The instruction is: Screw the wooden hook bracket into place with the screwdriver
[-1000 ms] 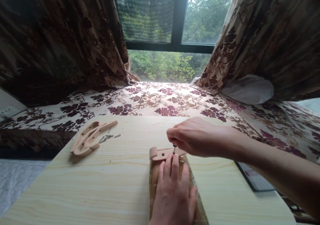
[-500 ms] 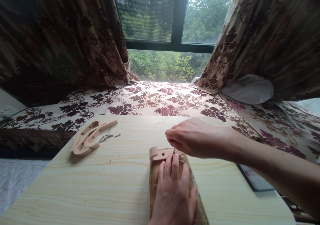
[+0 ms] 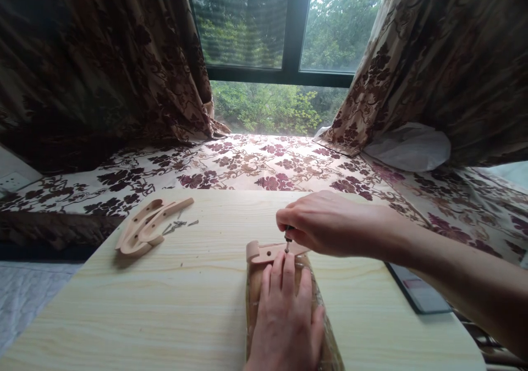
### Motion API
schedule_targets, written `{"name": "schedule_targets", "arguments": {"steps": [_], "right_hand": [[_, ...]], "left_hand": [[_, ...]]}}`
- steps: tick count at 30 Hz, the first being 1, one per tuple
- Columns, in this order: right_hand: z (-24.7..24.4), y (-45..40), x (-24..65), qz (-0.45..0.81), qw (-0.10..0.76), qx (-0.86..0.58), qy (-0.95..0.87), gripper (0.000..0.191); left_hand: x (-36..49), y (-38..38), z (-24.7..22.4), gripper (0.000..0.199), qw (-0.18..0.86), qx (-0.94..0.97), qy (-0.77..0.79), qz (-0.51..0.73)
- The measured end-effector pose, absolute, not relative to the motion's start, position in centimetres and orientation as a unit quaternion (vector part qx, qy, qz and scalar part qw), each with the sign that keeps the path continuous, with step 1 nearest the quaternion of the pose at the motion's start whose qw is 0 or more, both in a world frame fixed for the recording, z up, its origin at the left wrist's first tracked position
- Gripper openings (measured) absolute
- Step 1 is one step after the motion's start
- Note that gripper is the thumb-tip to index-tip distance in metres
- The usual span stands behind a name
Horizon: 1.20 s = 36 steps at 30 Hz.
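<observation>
Head-worn view, facing forward and down, table (image 3: 165, 316) near (window (image 3: 291, 41) beyond)

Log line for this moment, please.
left hand: on block | right hand: grips screwdriver over strip | screws: loose on table

Left hand (image 3: 284, 319), fingers spread on a brown wrapped block (image 3: 254, 297); wooden strip (image 3: 261, 255), at those fingertips; screwdriver (image 3: 287, 241), upright in curled fingers of right hand (image 3: 319, 222); screws (image 3: 176, 226), curved wooden pieces (image 3: 145, 227), left of all fingers.

Hands (image 3: 322, 225) — right one shifted, screwdriver (image 3: 287, 241) more exposed
</observation>
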State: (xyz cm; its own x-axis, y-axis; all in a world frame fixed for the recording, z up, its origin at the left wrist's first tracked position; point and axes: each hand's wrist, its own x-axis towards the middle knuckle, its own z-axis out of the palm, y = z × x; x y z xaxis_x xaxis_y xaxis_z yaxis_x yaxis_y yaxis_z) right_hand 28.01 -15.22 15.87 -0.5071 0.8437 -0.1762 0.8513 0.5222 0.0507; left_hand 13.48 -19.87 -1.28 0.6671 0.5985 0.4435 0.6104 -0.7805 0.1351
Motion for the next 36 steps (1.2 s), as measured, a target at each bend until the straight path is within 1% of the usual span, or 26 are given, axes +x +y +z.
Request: {"name": "schedule_targets", "arguments": {"steps": [4, 6, 9, 13, 19, 24, 28, 32, 36], "right_hand": [[15.41, -15.11, 28.05, 0.001, 0.090, 0.499, 0.862, 0.022], [15.45, -15.17, 28.08, 0.010, 0.092, 0.507, 0.857, 0.021], [15.86, -15.34, 28.07, -0.009, 0.084, 0.496, 0.864, 0.017], [16.04, -15.37, 27.91, -0.029, 0.093, 0.479, 0.872, 0.019], [15.32, -15.17, 27.97, 0.001, 0.098, 0.507, 0.857, 0.025], [15.96, -15.40, 27.98, -0.015, 0.093, 0.496, 0.863, 0.013], [16.07, -15.48, 27.76, -0.018, 0.104, 0.491, 0.865, 0.015], [15.47, -15.35, 27.80, 0.001, 0.091, 0.506, 0.858, 0.020], [15.44, -15.31, 28.05, 0.005, 0.086, 0.503, 0.860, 0.016]], "left_hand": [[13.42, -19.88, -1.35, 0.048, 0.006, -0.914, -0.330, -0.235], [13.40, -19.94, -1.38, 0.048, 0.009, -0.914, -0.329, -0.236], [13.40, -19.99, -1.32, 0.048, 0.010, -0.914, -0.329, -0.236], [13.42, -19.93, -1.18, 0.048, -0.004, -0.914, -0.333, -0.233], [13.47, -20.00, -1.28, 0.048, -0.010, -0.914, -0.334, -0.230], [13.52, -20.00, -1.32, 0.048, 0.001, -0.915, -0.330, -0.233], [13.49, -19.92, -1.28, 0.048, 0.003, -0.914, -0.331, -0.234], [13.44, -19.95, -1.25, 0.047, 0.004, -0.913, -0.333, -0.235], [13.40, -20.00, -1.22, 0.047, 0.003, -0.914, -0.331, -0.233]]}}
